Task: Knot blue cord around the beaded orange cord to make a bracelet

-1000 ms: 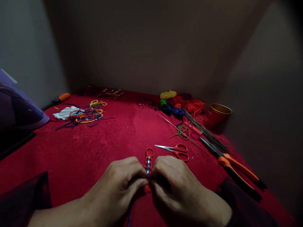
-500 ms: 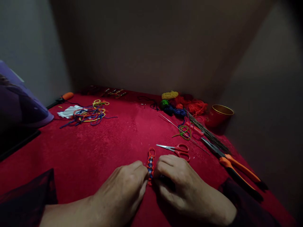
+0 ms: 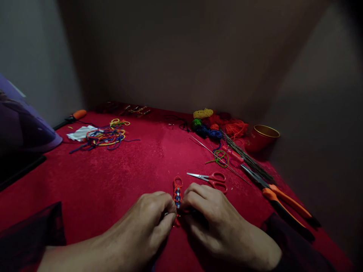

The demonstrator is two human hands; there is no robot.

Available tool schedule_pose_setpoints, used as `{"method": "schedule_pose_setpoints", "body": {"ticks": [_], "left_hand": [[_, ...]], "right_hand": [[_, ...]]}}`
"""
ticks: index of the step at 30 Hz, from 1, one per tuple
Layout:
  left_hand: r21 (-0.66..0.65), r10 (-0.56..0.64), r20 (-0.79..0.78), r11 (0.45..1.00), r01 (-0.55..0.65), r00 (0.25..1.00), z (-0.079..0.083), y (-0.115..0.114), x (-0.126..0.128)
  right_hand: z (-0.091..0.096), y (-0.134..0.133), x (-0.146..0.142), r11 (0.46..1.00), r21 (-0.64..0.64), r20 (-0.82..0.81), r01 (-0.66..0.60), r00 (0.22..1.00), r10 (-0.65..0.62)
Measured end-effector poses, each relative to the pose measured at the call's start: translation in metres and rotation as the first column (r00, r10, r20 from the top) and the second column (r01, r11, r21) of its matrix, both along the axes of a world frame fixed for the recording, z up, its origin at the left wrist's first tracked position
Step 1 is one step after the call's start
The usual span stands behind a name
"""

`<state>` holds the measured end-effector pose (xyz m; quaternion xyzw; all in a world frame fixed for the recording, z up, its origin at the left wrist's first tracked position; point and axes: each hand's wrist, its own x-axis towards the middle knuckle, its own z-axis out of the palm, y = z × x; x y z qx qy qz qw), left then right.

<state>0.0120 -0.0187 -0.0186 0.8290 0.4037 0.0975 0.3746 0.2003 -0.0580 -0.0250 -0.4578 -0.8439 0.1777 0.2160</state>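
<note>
A short knotted cord band (image 3: 177,196) in orange and blue, with pale beads along its middle and an orange loop at its far end, lies between my two hands. At its left edge my left hand (image 3: 154,219) is closed, thumb and forefinger pinched by the lower part of the band. My right hand (image 3: 208,217) is curled on the other side, fingertips pinched close to the same spot. The cord in the fingers is mostly hidden. Red-handled scissors (image 3: 210,178) lie just beyond my right hand.
To the right are orange-handled pliers (image 3: 269,192), a thin metal rod (image 3: 210,151), a bundle of dark sticks (image 3: 246,156), yarn balls (image 3: 202,113) and a red cup (image 3: 262,138). At left sit tangled cords (image 3: 104,138), white paper (image 3: 81,133) and a purple object (image 3: 28,117).
The band has shifted slightly left and its loop leans less to the right. My left thumb has come into view, pinched against the forefinger. My right hand has moved a little left.
</note>
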Motion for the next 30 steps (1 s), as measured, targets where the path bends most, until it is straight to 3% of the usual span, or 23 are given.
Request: {"method": "schedule_pose_setpoints", "body": {"ticks": [14,18,21,23,28,30], "left_hand": [[-0.202,0.096,0.098,0.976,-0.074,0.991,0.005,0.004,0.002],[-0.141,0.088,0.241,0.988,-0.054,0.967,0.007,0.006,-0.002],[-0.034,0.013,0.278,0.999,-0.004,0.96,0.01,0.006,-0.004],[-0.03,-0.007,0.284,0.999,0.016,0.959,0.011,0.007,-0.005],[-0.177,0.145,0.312,0.98,-0.093,0.939,0.008,0.006,-0.003],[-0.183,0.15,0.298,0.978,-0.098,0.943,0.007,0.004,-0.002]], "right_hand": [[-0.013,0.005,-0.005,0.996,0.09,-0.132,-0.009,0.991,0.021],[-0.013,0.005,-0.005,0.997,0.073,-0.149,0.007,0.989,0.004],[-0.012,0.005,-0.005,0.999,0.046,-0.155,0.012,0.988,-0.005],[-0.012,0.005,-0.004,0.999,0.048,-0.161,0.004,0.987,0.004],[-0.013,0.006,-0.004,0.997,0.078,-0.195,-0.017,0.98,0.032],[-0.012,0.006,-0.005,0.996,0.09,-0.214,-0.013,0.976,0.032]]}}
